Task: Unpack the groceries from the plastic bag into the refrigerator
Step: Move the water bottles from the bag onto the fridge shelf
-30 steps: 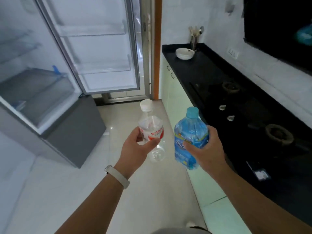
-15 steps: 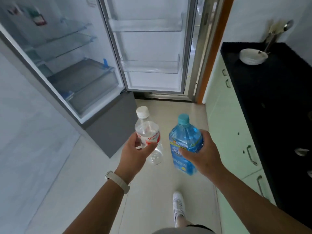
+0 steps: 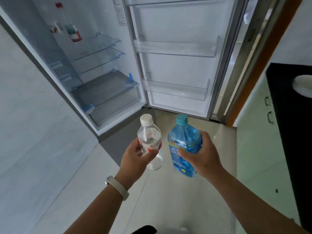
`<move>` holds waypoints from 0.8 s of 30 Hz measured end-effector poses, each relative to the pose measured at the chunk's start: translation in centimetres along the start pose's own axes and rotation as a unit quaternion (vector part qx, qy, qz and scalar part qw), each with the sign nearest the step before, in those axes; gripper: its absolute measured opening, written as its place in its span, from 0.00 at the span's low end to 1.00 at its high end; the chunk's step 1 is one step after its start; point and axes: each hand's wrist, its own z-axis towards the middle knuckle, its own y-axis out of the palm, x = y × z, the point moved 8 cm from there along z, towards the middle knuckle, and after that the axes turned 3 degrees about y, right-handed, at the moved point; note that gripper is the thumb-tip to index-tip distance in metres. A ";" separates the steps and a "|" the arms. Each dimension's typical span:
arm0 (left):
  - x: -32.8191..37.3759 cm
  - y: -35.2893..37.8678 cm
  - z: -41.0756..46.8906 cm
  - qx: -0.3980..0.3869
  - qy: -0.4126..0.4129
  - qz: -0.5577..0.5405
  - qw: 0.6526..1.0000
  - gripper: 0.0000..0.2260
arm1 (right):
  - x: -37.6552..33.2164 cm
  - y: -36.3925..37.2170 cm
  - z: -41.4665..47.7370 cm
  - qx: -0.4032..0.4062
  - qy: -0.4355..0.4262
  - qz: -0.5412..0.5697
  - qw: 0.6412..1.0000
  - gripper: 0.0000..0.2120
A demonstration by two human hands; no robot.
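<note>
Item: clear bottle (image 3: pixel 149 141), white cap, gripped round the middle by the left hand (image 3: pixel 135 159).
Item: blue bottle (image 3: pixel 183 146), teal cap, gripped by the right hand (image 3: pixel 200 156).
Both are upright, side by side but apart, carried before the open refrigerator (image 3: pixel 104 92), probably bound for its door shelf (image 3: pixel 175 92).
Plastic bag: not in view.
Against half a second earlier: refrigerator nearer and more central, grips unchanged.
</note>
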 end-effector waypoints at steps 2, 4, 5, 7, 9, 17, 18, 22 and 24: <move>-0.4 -1.3 1.7 0.025 -0.008 -0.003 1.000 0.16 | -0.7 1.3 2.2 -0.011 -0.009 -0.004 1.000 0.29; -0.9 -2.7 3.4 0.049 -0.014 -0.007 0.999 0.16 | -1.4 2.8 4.5 -0.019 -0.010 0.002 1.000 0.29; -1.2 -3.3 4.2 0.056 -0.013 -0.008 0.998 0.15 | -1.8 3.6 5.7 -0.024 -0.010 0.005 1.000 0.28; -2.0 -4.4 6.2 0.065 -0.016 -0.008 0.998 0.15 | -2.4 5.4 7.9 -0.035 -0.009 0.007 0.999 0.29; -2.8 -5.6 8.6 0.074 -0.022 -0.013 0.997 0.15 | -3.0 7.3 10.1 -0.045 -0.013 0.006 0.999 0.29; -5.6 -11.8 21.1 0.096 -0.017 -0.037 0.995 0.14 | -7.6 15.4 20.8 -0.059 -0.043 -0.015 0.997 0.25; -5.8 -12.8 22.8 0.098 -0.014 -0.034 0.995 0.14 | -8.4 16.4 22.1 -0.057 -0.044 -0.015 0.997 0.25; -5.9 -17.1 29.2 0.097 0.003 -0.030 0.995 0.14 | -11.8 20.0 27.0 -0.046 -0.055 -0.027 0.997 0.26; -5.6 -19.2 32.0 0.102 0.015 -0.033 0.994 0.14 | -13.5 21.6 29.0 -0.045 -0.064 -0.025 0.997 0.27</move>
